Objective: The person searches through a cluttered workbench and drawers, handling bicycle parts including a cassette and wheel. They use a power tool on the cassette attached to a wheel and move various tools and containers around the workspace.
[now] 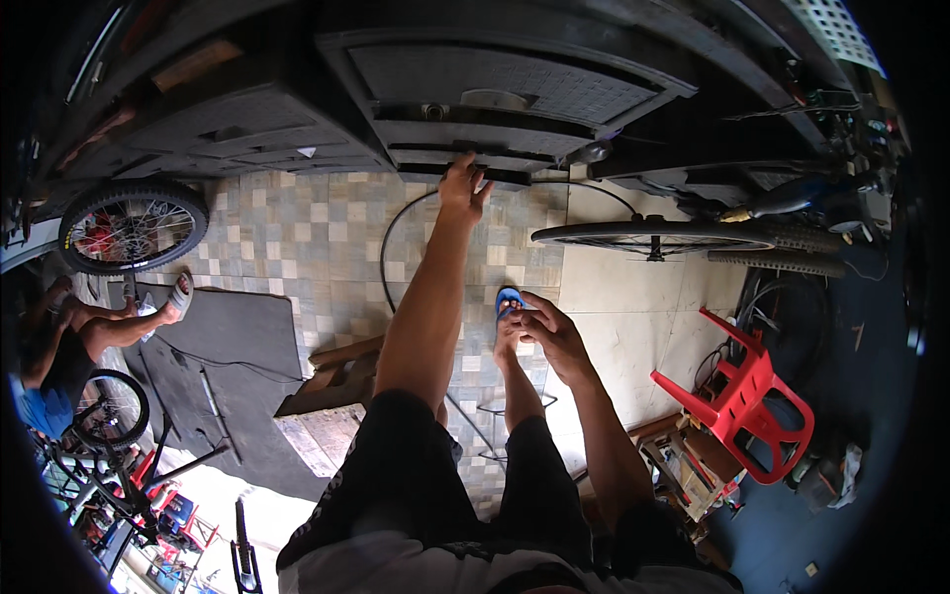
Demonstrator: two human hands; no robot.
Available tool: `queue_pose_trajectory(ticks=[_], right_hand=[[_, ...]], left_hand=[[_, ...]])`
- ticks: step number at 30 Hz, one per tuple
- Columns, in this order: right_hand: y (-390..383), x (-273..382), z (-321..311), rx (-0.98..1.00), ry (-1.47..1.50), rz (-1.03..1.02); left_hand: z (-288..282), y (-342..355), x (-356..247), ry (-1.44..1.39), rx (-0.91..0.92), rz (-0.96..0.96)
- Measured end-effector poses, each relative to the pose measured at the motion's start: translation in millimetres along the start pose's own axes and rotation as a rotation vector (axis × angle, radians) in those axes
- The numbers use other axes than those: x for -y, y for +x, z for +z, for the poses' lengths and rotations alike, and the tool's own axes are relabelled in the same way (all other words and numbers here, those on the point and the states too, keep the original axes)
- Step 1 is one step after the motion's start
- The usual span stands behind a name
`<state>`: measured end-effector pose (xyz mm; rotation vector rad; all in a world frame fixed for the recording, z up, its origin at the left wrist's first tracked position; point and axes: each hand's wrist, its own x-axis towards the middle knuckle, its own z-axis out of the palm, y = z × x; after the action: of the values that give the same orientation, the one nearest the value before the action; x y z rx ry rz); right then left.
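My left hand (464, 190) reaches forward to the dark cabinet (495, 84). Its fingers are bent against the edge of a low drawer (416, 155), with the thumb to the right. My right hand (552, 339) hovers above my foot in a blue flip-flop (510, 295). Its fingers are loosely curled and apart, and nothing shows between them. A black hose or cable (384, 252) curves along the floor beside my left arm.
A bicycle wheel (653, 236) lies right of the cabinet. A red plastic stool (747, 396) lies tipped at right. Wood pieces (332, 381) and a dark mat (233, 366) are at left, near another wheel (136, 226), a seated person (84, 337) and a bicycle frame (129, 495).
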<state>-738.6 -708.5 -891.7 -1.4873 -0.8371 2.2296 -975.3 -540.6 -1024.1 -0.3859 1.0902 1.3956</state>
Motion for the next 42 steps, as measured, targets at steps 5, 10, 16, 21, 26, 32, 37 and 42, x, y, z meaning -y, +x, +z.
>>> queue_pose_trajectory(ticks=[5,10,16,21,26,32,37,42], right_hand=[[-7.9,-31.5,-11.8,-0.015,-0.092,-0.015],[-6.0,-32.3,-33.2,-0.411,-1.138,-0.391],[6.1,89.7,-77.1,-0.915,-1.889,-0.685],[1.6,126.7,-119.7,-0.745,-2.087,-0.685],[-3.0,122.4,-138.4,-0.88,-2.009,-0.696],[12.9,121.6,-133.8,-0.93,-1.98,-0.697],[6.2,119.2,-138.4,-0.938,-1.993,-0.678],[7.5,121.6,-127.1,-0.921,-2.009,-0.692]], left_hand=[[10.8,32.6,12.3,-0.015,0.007,0.011],[-17.2,27.4,30.7,-0.007,-0.008,0.018],[-97.2,-53.6,77.7,-0.153,-0.008,0.026],[-152.1,-100.6,101.6,-0.225,0.029,0.051],[-202.7,-155.9,120.5,-0.103,-0.066,-0.057],[-252.4,-146.2,139.6,0.182,0.161,0.24],[-212.4,-159.8,117.9,-0.157,0.011,-0.031],[-230.7,-151.2,131.3,-0.211,0.077,-0.021]])
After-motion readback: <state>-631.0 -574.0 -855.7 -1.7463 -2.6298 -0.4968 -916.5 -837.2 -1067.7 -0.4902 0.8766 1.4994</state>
